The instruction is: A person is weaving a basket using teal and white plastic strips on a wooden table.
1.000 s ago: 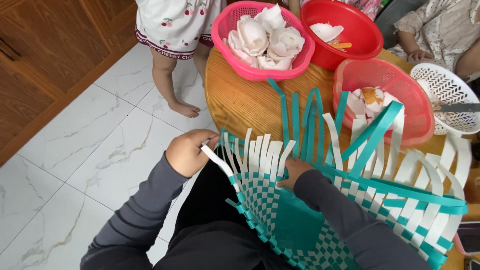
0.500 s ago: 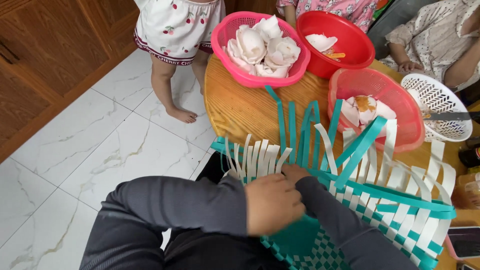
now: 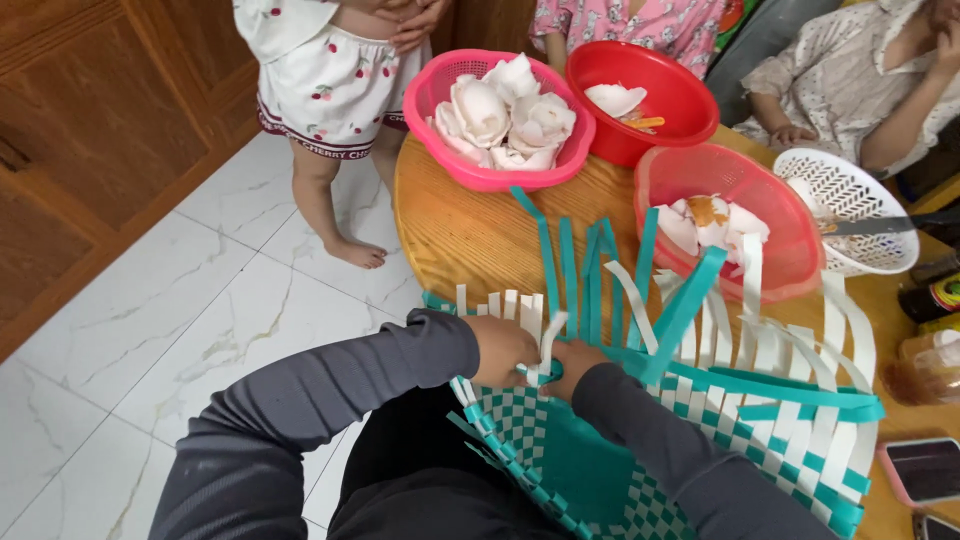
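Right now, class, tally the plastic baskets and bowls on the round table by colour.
Pink basket: 1
Red bowl: 1
Coral-red basket: 1
White basket: 1
Teal-and-white woven basket, under both hands: 1
Total: 5

Home, prob. dining/living area. Evidence: round wooden table (image 3: 470, 230) on white marble-look floor tiles (image 3: 170, 310), dark wood-panel wall/cabinet (image 3: 90, 120) at left. Tabletop has household plastic bowls w/ white shell-like pieces: pink basket (image 3: 435, 110), red bowl (image 3: 680, 100), white colander (image 3: 850, 200). Barefoot child in casual clothes (image 3: 330, 90) stands at table edge, other ppl seated round it. Phone (image 3: 925, 470) lies on table. No shop or workshop fittings visible.
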